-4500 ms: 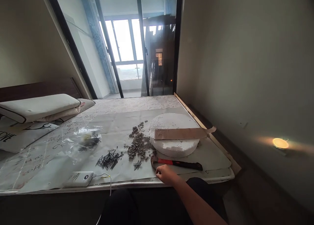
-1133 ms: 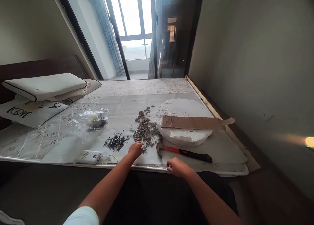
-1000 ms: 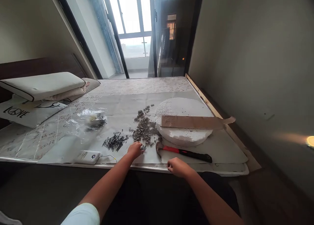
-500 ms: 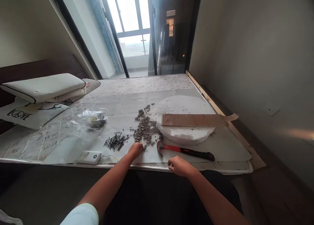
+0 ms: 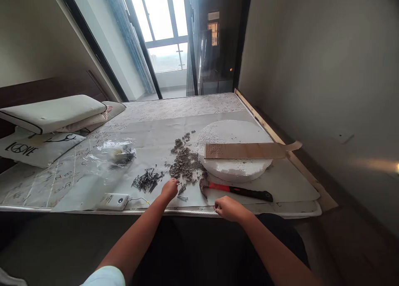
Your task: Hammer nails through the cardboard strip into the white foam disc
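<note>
My left hand is closed over the grey sheet, with a thin nail showing at its fingertips. Right beside those fingers lie a few loose nails. A larger heap of dark nails is to the left of this hand. Near the bed's front edge, my right hand is curled shut; whatever its fingers may hold is hidden. Just beyond it rests a claw hammer with a red and black handle. Grey crumbled rubble is spread beyond my left hand.
A round white foam block carries a brown board with small holes at one end. To the left are a clear plastic bag, a white power bank with a short cable, and pillows. A wooden rail borders the mattress's right side.
My left hand has drawn slightly left and away from the nails, which now lie spread on the sheet beside it. My right hand has barely moved.
</note>
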`<state>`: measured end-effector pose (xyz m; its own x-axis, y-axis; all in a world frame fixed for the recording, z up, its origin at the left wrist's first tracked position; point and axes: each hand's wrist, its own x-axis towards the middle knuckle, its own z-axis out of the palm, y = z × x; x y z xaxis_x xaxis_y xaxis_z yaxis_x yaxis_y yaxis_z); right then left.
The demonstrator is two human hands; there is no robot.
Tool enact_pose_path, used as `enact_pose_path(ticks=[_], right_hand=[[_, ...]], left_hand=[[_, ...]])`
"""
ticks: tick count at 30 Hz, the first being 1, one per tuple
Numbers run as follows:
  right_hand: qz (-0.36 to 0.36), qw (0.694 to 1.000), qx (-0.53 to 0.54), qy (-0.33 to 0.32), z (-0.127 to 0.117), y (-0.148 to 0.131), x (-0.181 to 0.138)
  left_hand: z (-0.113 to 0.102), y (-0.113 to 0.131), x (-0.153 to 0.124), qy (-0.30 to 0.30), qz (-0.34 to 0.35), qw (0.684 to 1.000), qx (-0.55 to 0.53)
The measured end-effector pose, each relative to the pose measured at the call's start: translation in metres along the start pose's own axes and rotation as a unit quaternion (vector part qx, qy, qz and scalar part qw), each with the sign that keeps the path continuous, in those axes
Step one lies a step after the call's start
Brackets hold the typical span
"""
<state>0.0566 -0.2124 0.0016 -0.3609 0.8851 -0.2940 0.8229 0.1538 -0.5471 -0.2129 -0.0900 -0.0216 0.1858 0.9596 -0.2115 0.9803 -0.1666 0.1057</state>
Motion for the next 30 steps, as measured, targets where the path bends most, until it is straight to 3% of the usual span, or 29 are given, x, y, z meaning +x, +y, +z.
enact_pose_path(ticks=[6,10,16,24,30], right_hand=[[-0.015,1.000,-0.014,0.022,0.011,-0.007,0.007],[-0.060,0.993,-0.055,0.091,0.028,-0.042,0.029],[-0.037,0.992,-0.078,0.095,0.057,-0.087,0.082],[-0.031,0.992,-0.096,0.079,0.067,-0.076,0.115],[0.001,0.991,-0.085,0.108,0.059,-0.075,0.122]], left_hand=[[0.001,0.007,0.000,-0.034,0.002,0.999,0.035],[0.008,0.006,0.003,-0.033,-0.003,0.999,0.029],[0.015,0.003,0.005,0.027,-0.014,1.000,0.002],[0.022,-0.002,0.008,0.048,-0.037,0.992,-0.107],[0.022,-0.004,0.012,0.085,-0.091,0.945,-0.301]])
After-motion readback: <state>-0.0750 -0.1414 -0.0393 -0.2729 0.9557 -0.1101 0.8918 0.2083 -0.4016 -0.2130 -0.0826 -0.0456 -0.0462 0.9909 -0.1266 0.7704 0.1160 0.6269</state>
